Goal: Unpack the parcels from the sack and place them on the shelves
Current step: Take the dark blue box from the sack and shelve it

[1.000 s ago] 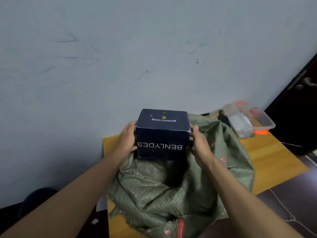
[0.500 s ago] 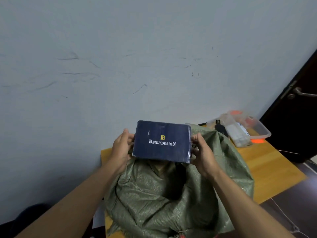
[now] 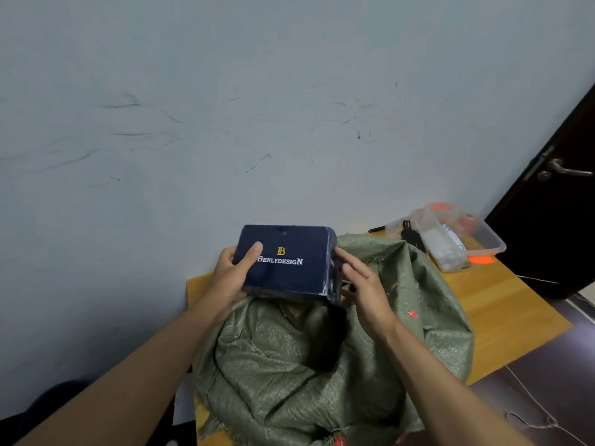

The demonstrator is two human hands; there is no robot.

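A dark blue box (image 3: 289,272) with gold and white "Benlydesign" lettering hovers above the open mouth of a green woven sack (image 3: 322,365). My left hand (image 3: 230,280) grips the box's left end, thumb across its lettered face. My right hand (image 3: 363,291) sits at the box's right end with fingers mostly straight, touching or just off its side. The sack stands on a low wooden table (image 3: 502,310). No shelves are in view.
A clear plastic tub (image 3: 467,233) with small items and a white box stands on the table's far right corner, over an orange patch. A dark door (image 3: 553,201) with a lever handle stands at the right. A pale wall fills the view ahead.
The box has tilted so its lettered face turns toward me and has risen slightly. My left thumb moved onto that face, and my right hand's fingers loosened from the right end.
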